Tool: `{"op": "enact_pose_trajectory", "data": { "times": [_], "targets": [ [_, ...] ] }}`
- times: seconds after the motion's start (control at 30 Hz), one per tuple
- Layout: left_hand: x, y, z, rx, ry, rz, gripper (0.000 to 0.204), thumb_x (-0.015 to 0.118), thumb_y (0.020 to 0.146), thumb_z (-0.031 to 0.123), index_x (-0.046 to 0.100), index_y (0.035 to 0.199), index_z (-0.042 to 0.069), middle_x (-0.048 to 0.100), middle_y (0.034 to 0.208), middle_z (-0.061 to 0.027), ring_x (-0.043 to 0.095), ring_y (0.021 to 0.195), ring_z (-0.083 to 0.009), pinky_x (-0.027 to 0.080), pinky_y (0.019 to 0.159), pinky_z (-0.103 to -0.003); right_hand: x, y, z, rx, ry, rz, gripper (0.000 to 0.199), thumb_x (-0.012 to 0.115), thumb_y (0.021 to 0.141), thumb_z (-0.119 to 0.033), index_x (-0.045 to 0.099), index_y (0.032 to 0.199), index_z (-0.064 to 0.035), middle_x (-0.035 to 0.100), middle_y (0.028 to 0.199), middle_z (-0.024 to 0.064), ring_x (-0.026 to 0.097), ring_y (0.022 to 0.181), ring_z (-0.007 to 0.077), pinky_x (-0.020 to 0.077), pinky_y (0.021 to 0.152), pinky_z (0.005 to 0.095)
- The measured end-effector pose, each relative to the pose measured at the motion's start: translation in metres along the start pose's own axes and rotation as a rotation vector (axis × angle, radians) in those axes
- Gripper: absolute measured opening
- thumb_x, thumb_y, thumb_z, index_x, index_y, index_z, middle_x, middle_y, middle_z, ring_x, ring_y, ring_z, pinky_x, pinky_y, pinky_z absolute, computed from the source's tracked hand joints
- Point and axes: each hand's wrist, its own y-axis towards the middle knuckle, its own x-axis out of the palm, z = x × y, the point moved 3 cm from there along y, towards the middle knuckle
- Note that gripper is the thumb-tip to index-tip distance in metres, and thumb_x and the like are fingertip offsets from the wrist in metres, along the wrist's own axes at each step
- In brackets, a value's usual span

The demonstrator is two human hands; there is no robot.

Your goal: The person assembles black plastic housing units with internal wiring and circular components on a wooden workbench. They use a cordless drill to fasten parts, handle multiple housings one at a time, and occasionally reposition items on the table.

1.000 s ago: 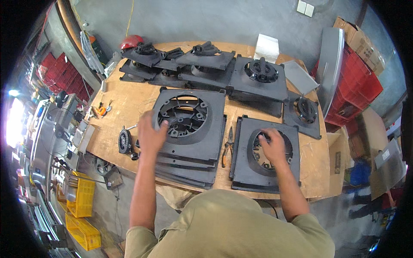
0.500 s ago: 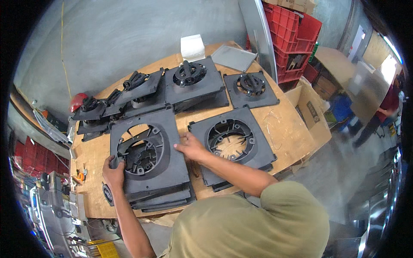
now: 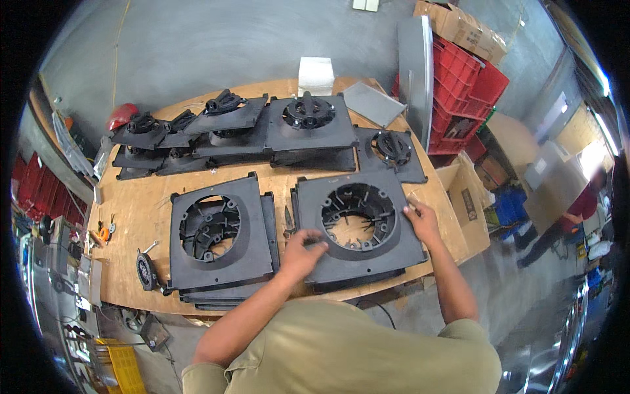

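Two stacks of black square plastic panels, each with a large round opening, lie before me. My left hand [image 3: 303, 257] hovers at the left edge of the right-hand top panel [image 3: 354, 266]; its fingers are parted, slightly blurred and hold nothing. At that panel's right edge, my right hand [image 3: 423, 222] grips the rim between thumb and fingers. Ribs and small posts line the inside of the opening, and wood shows through it. The left-hand top panel [image 3: 216, 269] has a similar ribbed collar, with no hand on it.
Behind are more black panels [image 3: 312, 134] with round vent-like pieces on top. A black round part [image 3: 146, 270] and orange-handled scissors [image 3: 104, 233] lie at left; dark pliers [image 3: 288, 220] lie between the stacks. Red crates [image 3: 459, 85] and a cardboard box [image 3: 462, 203] stand at right.
Both hands have moved right from the left stack to the right one. A panel appears to have gone across with them, and the right stack's top sits higher. My view has shifted.
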Motion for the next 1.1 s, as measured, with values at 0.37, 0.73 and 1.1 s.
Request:
{"op": "enact_pose_trajectory", "data": {
  "times": [0.37, 0.73, 1.1],
  "targets": [
    [-0.084, -0.039, 0.016, 0.114, 0.339, 0.026, 0.054, 0.073, 0.082, 0.029, 0.056, 0.130, 0.009, 0.059, 0.128, -0.0190, 0.056, 0.121, -0.0350, 0.044, 0.103, -0.042, 0.002, 0.023, -0.058, -0.211, -0.324, 0.054, 0.044, 0.070, 0.085, -0.022, 0.062, 0.123, -0.0002, 0.069, 0.100, 0.0210, 0.066, 0.093, 0.0331, 0.0509, 0.083, 0.0401],
    [-0.287, -0.060, -0.102, -0.398, 0.599, 0.788, 0.070, 0.069, 0.082, 0.052, 0.059, 0.126, -0.001, 0.064, 0.118, -0.0281, 0.061, 0.112, -0.0425, 0.047, 0.096, -0.046, 0.249, 0.007, -0.222, -0.355, -0.033, -0.867, 0.059, 0.068, 0.089, -0.038, 0.056, 0.126, 0.0068, 0.065, 0.118, 0.0229, 0.068, 0.097, 0.0277, 0.0531, 0.083, 0.0379],
    [-0.245, -0.078, -0.014, -0.073, 0.305, 0.854, 0.037, 0.075, 0.083, 0.024, 0.066, 0.109, -0.001, 0.069, 0.104, -0.0145, 0.063, 0.098, -0.0234, 0.047, 0.088, -0.033, 0.148, -0.003, -0.226, -0.079, 0.426, -0.770, 0.042, 0.060, 0.094, -0.017, 0.050, 0.128, 0.0070, 0.069, 0.085, 0.0121, 0.064, 0.064, 0.0157, 0.0522, 0.056, 0.0301]
  ]
}}
